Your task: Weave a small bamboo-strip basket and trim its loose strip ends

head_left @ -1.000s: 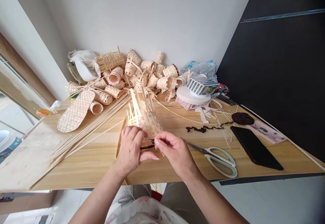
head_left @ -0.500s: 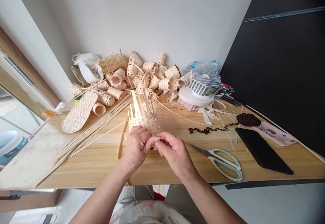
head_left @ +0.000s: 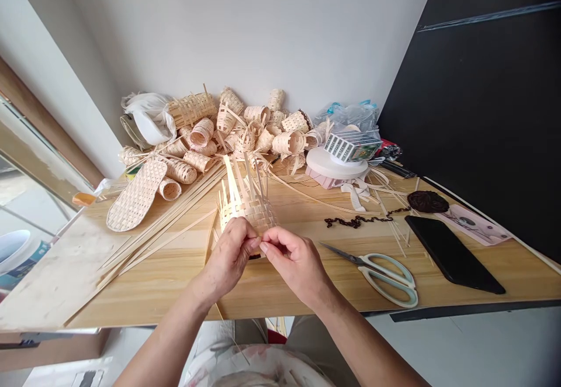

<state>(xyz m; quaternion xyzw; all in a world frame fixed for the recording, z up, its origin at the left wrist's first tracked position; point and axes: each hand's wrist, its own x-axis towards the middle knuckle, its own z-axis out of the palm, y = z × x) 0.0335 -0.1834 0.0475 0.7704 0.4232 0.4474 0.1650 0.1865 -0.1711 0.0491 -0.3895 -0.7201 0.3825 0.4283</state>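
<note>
A small woven basket (head_left: 252,214) of pale flat strips is in front of me on the wooden table, long loose strip ends standing up from its rim. My left hand (head_left: 230,254) is closed at the near side of the basket, its thumb and fingers bent inward. Facing it, my right hand (head_left: 293,261) pinches with thumb and forefinger, and the fingertips of both hands meet over the basket's lower part. Whatever lies between those fingertips is too small and hidden to make out. White-handled scissors (head_left: 379,273) lie to the right of my right hand.
Woven baskets (head_left: 201,132) are heaped along the wall. A flat woven oval (head_left: 137,195) and long loose strips (head_left: 162,220) lie left. To the right are a black phone (head_left: 453,252), a dark brown braided cord (head_left: 357,221) and a round white stand (head_left: 337,165).
My hands have shifted slightly left, with the fingertips closer together. My left thumb, earlier stretched over the right fingertips, is now drawn back. The view has tilted slightly.
</note>
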